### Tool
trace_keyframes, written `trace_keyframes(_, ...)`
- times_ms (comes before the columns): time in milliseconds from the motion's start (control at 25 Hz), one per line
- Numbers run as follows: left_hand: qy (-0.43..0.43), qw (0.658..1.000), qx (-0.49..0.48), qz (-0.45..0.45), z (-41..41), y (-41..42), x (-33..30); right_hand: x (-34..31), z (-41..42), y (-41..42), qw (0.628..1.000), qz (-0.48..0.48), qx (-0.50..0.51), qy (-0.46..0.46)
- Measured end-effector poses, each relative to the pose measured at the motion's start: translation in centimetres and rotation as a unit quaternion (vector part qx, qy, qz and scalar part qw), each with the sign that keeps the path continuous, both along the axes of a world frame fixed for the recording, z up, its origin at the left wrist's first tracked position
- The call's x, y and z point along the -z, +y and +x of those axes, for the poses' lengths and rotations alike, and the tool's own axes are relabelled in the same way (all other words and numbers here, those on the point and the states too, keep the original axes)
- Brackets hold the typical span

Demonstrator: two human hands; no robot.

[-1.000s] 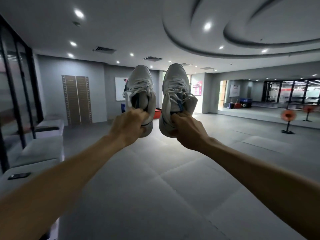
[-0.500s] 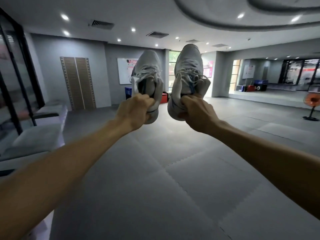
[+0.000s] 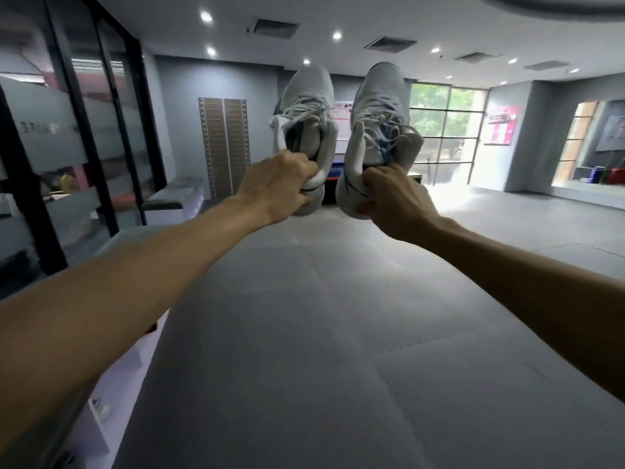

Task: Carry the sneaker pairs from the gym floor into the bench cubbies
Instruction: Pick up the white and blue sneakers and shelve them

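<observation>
Grey floor mats (image 3: 304, 333), benches (image 3: 176, 201) leftward

Likely gym — foam-mat floor (image 3: 338, 333).

Both forearms are bare from the bottom edge of the view to the wrist, with no sleeve, watch or band. The left hand (image 3: 280, 187) and right hand (image 3: 399, 204) wear no gloves or rings.

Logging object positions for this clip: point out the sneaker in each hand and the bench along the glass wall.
left-hand sneaker (image 3: 309, 93), head view, on its laced upper
right-hand sneaker (image 3: 380, 96), head view, on its laced upper
bench (image 3: 179, 194), head view, on its padded top
</observation>
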State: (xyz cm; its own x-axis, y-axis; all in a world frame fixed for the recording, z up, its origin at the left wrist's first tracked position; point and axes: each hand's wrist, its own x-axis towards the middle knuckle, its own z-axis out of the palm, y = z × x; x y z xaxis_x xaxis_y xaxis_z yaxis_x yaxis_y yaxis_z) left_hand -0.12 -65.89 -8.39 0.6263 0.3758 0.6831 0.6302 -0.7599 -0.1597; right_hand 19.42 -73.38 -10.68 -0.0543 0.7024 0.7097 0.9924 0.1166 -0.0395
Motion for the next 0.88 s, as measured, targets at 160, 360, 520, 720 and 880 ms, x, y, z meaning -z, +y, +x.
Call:
trace_keyframes(160,0.001,0.999,-0.045,0.002,2.1,11.0,-1.2,-0.7,2.7,12.4,0.999,0.001,-0.043,0.006)
trace_keyframes(360,0.009,0.996,-0.09,-0.004,5.4,22.5,-2.2,-1.6,5.6,25.4,0.997,0.0,-0.078,0.023)
trace_keyframes(520,0.015,0.993,-0.118,-0.011,8.6,32.2,-1.1,-1.0,8.9,35.9,0.993,-0.001,-0.111,0.027)
trace_keyframes(720,0.006,0.989,-0.144,-0.025,13.6,44.6,-0.4,-1.3,14.3,49.9,0.989,-0.005,-0.141,0.03)
trace_keyframes(880,-0.004,0.985,-0.173,-0.031,17.1,54.2,-0.3,-1.4,18.3,60.9,0.99,0.002,-0.143,0.02)
